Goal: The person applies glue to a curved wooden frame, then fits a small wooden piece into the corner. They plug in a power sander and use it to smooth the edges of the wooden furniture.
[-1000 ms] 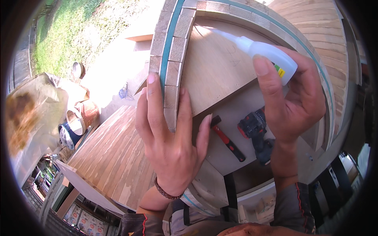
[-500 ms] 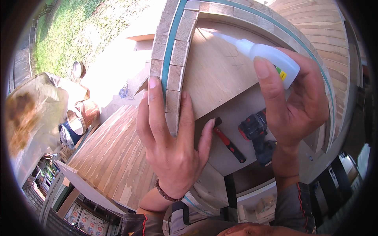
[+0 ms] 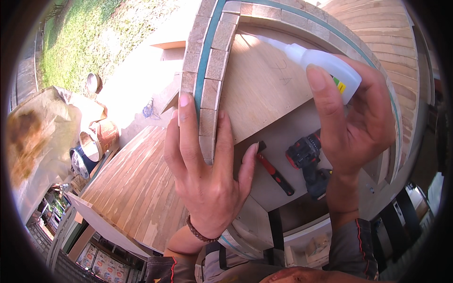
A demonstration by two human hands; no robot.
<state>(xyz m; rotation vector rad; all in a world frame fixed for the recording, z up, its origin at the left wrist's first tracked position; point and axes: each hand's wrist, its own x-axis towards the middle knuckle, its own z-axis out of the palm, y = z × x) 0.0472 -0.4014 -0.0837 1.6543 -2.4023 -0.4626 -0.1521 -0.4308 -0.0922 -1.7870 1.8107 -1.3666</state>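
Observation:
My left hand lies flat over the end of a curved ring of small wooden blocks, fingers spread along the blocks and the teal strip between two rows. My right hand grips a white squeeze bottle of glue, its long nozzle pointing left over a plywood panel inside the ring. The ring arcs across the top and down the right side.
A black and red cordless drill and a red-handled tool lie on a board below the panel. A slatted wooden surface is at lower left, paint cans and a brown sheet further left, grass beyond.
My left hand has shifted slightly along the block ring. The right hand still holds the glue bottle in about the same place.

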